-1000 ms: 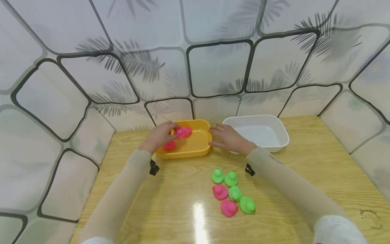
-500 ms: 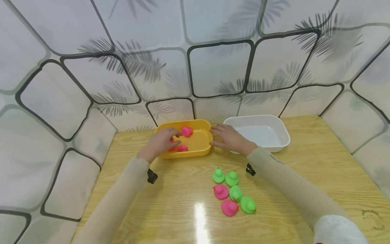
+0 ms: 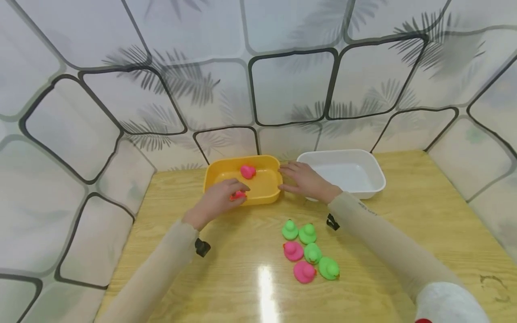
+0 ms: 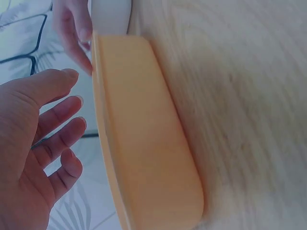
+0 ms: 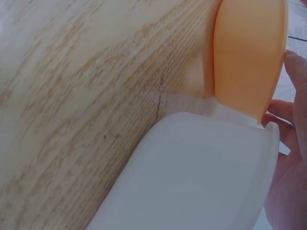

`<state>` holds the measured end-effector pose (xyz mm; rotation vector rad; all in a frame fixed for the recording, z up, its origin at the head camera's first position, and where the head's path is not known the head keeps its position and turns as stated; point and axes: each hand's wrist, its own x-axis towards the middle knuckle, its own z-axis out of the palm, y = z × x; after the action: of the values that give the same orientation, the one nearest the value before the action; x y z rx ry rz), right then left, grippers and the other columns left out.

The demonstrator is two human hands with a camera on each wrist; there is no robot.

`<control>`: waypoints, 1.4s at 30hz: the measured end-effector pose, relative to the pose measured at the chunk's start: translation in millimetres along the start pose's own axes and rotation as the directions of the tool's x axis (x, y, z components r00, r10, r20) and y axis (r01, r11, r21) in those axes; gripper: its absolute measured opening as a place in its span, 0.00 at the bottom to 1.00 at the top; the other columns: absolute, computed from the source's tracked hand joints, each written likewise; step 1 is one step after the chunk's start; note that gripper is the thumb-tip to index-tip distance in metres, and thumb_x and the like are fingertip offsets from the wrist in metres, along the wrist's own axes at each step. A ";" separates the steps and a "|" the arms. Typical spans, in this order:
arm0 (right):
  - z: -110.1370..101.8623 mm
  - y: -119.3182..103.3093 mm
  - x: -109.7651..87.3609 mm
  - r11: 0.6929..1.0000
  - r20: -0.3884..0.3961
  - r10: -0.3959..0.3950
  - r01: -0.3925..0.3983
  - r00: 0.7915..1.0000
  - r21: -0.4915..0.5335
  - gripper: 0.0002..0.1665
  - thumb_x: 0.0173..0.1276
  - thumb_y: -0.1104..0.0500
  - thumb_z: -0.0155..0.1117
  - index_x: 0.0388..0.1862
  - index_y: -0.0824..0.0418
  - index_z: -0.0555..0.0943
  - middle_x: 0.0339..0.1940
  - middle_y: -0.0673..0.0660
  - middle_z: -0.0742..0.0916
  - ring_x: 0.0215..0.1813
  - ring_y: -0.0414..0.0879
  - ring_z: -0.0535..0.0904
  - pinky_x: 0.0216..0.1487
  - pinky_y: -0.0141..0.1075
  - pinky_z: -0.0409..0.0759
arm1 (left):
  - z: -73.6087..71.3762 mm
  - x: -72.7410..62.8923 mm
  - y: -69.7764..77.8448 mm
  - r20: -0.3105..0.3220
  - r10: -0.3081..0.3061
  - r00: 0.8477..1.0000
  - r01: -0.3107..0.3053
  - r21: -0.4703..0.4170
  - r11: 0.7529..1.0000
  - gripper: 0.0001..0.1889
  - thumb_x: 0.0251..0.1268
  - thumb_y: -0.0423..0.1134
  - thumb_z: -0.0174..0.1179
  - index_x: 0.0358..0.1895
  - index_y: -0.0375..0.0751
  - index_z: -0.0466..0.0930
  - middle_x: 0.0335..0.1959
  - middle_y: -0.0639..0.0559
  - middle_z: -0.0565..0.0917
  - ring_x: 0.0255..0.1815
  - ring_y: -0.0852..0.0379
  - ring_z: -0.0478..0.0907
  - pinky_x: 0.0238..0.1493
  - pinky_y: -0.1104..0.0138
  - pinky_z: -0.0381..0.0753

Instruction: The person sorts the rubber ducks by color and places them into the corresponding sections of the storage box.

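Note:
My left hand (image 3: 220,197) hovers over the near left part of the orange tray (image 3: 268,184). Its fingers are loosely bent, and nothing shows between them in the left wrist view. A pink rubber duck (image 3: 238,195) lies below the fingertips, partly hidden by the hand. Another pink duck (image 3: 248,172) sits at the tray's back. My right hand (image 3: 304,181) reaches across the gap between the trays. Its extended fingers touch the orange tray's right rim, as the right wrist view also shows. The palm covers part of the white tray's left side.
A white tray (image 3: 379,179) stands right of the orange one. Several green ducks (image 3: 308,233) and two pink ducks (image 3: 304,272) are clustered on the wooden table (image 3: 226,278) in front. A patterned curtain-like wall (image 3: 291,89) closes off the back and sides.
My left hand has shifted from the back of the orange tray toward its near side. The pink ducks inside have shifted apart. The right hand stays at the rim.

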<state>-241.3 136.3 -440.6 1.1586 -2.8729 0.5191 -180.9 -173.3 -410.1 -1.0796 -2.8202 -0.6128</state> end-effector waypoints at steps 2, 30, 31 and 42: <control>-0.3 0.4 0.8 1.000 0.006 0.005 -0.005 1.000 -0.002 0.37 0.77 0.44 0.63 0.74 0.68 0.73 0.74 0.66 0.76 0.77 0.66 0.66 0.79 0.61 0.59 | 1.5 -2.0 5.0 0.003 0.009 1.000 -0.009 -0.001 1.000 0.14 0.68 0.38 0.71 0.53 0.39 0.87 0.48 0.48 0.87 0.42 0.52 0.82 0.45 0.58 0.84; 1.1 1.9 0.3 1.000 -0.035 -0.031 0.031 0.999 0.003 0.36 0.76 0.44 0.65 0.71 0.69 0.75 0.72 0.67 0.78 0.75 0.65 0.69 0.77 0.60 0.62 | 46.9 -18.1 53.5 0.095 0.109 0.989 -0.101 -0.087 0.991 0.15 0.71 0.41 0.69 0.56 0.43 0.86 0.52 0.52 0.86 0.48 0.55 0.84 0.51 0.62 0.84; 0.9 1.8 0.1 0.999 -0.036 -0.034 0.034 0.999 0.000 0.36 0.76 0.45 0.66 0.71 0.69 0.75 0.72 0.67 0.78 0.75 0.66 0.69 0.77 0.60 0.62 | 48.5 -18.7 54.2 0.092 0.116 0.989 -0.108 -0.084 0.991 0.14 0.71 0.41 0.69 0.56 0.43 0.86 0.52 0.52 0.86 0.48 0.56 0.84 0.52 0.63 0.84; 0.4 1.6 1.4 0.999 -0.028 -0.042 0.042 0.999 -0.001 0.37 0.76 0.45 0.65 0.72 0.70 0.75 0.72 0.68 0.78 0.75 0.65 0.70 0.79 0.57 0.61 | 60.4 -23.3 70.4 0.084 0.177 0.981 -0.169 -0.089 0.982 0.15 0.70 0.42 0.70 0.56 0.44 0.87 0.50 0.53 0.86 0.49 0.57 0.84 0.52 0.65 0.84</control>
<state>-243.3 136.3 -441.3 1.1993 -2.8182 0.5290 -112.3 -117.2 -446.0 -1.3842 -2.7568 -0.6833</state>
